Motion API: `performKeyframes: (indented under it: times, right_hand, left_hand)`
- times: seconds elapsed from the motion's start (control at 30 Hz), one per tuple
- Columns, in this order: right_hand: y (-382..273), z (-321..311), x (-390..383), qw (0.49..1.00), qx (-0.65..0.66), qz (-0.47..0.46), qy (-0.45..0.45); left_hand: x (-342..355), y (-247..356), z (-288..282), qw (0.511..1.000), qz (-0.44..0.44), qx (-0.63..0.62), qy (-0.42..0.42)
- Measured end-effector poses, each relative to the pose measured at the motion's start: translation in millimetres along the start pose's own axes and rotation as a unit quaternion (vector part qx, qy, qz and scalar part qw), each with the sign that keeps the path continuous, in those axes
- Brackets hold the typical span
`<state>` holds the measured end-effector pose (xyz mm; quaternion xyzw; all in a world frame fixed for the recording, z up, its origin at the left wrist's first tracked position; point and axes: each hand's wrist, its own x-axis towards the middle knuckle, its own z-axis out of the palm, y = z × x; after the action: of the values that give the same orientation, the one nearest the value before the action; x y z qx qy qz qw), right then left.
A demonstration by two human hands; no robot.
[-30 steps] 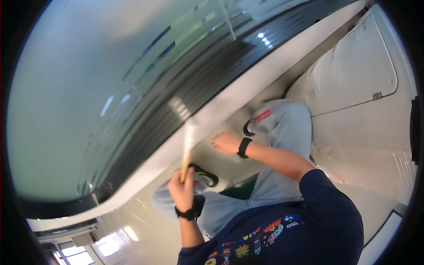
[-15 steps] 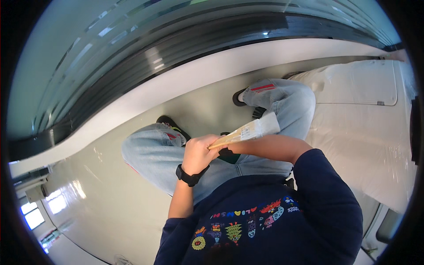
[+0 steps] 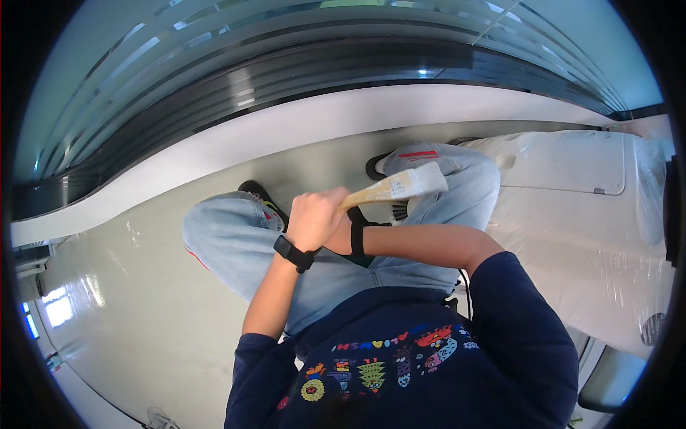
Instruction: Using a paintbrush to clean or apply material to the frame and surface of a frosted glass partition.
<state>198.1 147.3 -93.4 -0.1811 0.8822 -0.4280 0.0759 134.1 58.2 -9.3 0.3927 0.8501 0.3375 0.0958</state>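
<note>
My left hand, with a black watch on its wrist, is closed around the handle of a flat paintbrush. The brush has a pale wooden handle and whitish bristles and points right and slightly away from me, above my bent right knee. My right hand is crossed beneath the left one, with a black strap at its wrist. Its fingers are hidden, so whether it holds anything does not show. Below the wrists, between my thighs, a dark green thing shows only in part.
I sit with bent legs in blue jeans on a pale glossy floor. A white block wrapped in clear plastic stands close on my right. Ahead curves a low white wall base beneath a striped glass partition.
My left hand and the paintbrush have shifted slightly up and left in view, and the brush lies a little flatter. The surroundings have shifted too, as my head moved.
</note>
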Motion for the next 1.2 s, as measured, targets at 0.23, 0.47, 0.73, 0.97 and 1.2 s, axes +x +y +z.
performKeyframes:
  times: [0.23, 0.47, 0.73, 0.97, 1.2]
  right_hand:
    - [-20, 8, -9, 0.988, -0.110, -0.030, -0.105]
    - [-4, 38, -29, 0.940, -0.210, -0.184, -0.196]
    - [40, 17, -23, 0.984, -0.109, -0.097, -0.104]
    - [21, -12, -17, 0.991, -0.001, -0.095, 0.097]
    - [18, -7, -19, 0.995, 0.000, -0.068, 0.078]
  left_hand:
    - [1, -3, 7, 0.997, -0.069, -0.022, -0.011]
    - [0, 1, 2, 0.990, -0.086, -0.080, -0.076]
    - [-2, 18, -1, 0.995, -0.055, -0.064, -0.050]
    - [1, 26, 12, 0.998, -0.032, -0.021, -0.049]
    - [0, 26, 17, 0.997, -0.035, -0.043, -0.052]
